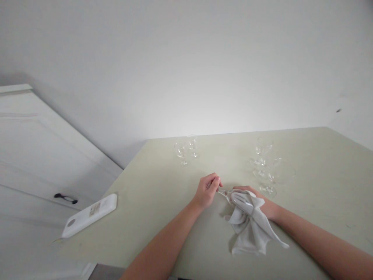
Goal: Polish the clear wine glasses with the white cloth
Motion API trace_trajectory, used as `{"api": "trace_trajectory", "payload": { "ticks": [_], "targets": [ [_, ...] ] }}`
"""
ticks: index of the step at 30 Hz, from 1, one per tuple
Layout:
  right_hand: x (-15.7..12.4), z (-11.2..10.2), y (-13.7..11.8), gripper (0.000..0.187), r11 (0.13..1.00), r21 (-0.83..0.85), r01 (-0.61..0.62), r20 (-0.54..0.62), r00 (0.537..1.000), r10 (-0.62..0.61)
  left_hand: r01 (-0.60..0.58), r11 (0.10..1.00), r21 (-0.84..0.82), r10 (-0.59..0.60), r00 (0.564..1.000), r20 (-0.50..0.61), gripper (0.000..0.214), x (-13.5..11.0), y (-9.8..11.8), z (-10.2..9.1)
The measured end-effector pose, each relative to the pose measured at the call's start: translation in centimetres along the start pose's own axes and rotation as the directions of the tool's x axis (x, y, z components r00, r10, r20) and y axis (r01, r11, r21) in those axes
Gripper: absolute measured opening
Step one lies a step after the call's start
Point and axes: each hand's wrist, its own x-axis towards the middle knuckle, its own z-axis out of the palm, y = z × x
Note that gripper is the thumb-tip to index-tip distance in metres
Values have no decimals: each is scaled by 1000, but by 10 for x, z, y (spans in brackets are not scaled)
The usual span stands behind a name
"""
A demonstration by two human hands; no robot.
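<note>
My left hand (207, 189) is closed in a pinch on the stem and foot of a clear stemmed glass (226, 193) that lies tilted between both hands. My right hand (262, 202) is wrapped in a light grey cloth (250, 225) and closed round the bowl of that glass; the cloth hangs down to the pale green table (163, 217). Most of the bowl is hidden by the cloth.
Two small clear glasses (185, 149) stand at the back middle of the table. Several more clear glasses (266, 167) stand at the back right, close to my right hand. A white flat device (90, 215) lies at the table's left edge. A white cabinet door (37, 155) is at the left.
</note>
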Motion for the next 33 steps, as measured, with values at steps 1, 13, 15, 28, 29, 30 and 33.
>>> {"api": "trace_trajectory", "payload": {
  "ticks": [1, 13, 15, 28, 29, 30, 33],
  "targets": [
    [0, 0, 1, 33, 1000, -4, 3, -5, 1000, -3, -2, 1000, -1, 2, 1000, 0, 53, 0, 0, 0],
    [-1, -1, 6, 33, 998, -57, 36, -10, 999, -37, 3, 1000, -1, -3, 1000, 1, 52, 0, 1, 0],
    [-1, -1, 5, 33, 998, -58, 30, -10, 999, -31, 5, 1000, -1, -5, 1000, 3, 53, 0, 1, 0],
    [-1, 0, 4, 35, 998, -57, 33, -6, 999, -34, 22, 1000, -3, -22, 1000, 11, 53, 1, -1, 0],
    [-1, 0, 3, 36, 998, -57, 36, -7, 999, -36, 24, 1000, -4, -24, 1000, 10, 53, 1, 0, 0],
    [-1, 0, 3, 36, 998, -55, 36, -7, 999, -37, 25, 1000, -5, -25, 1000, 8, 53, 1, 0, 0],
    [-1, 0, 2, 35, 998, -57, 35, -12, 999, -35, 27, 1000, -13, -27, 1000, 9, 53, 1, 0, 0]
  ]
}}
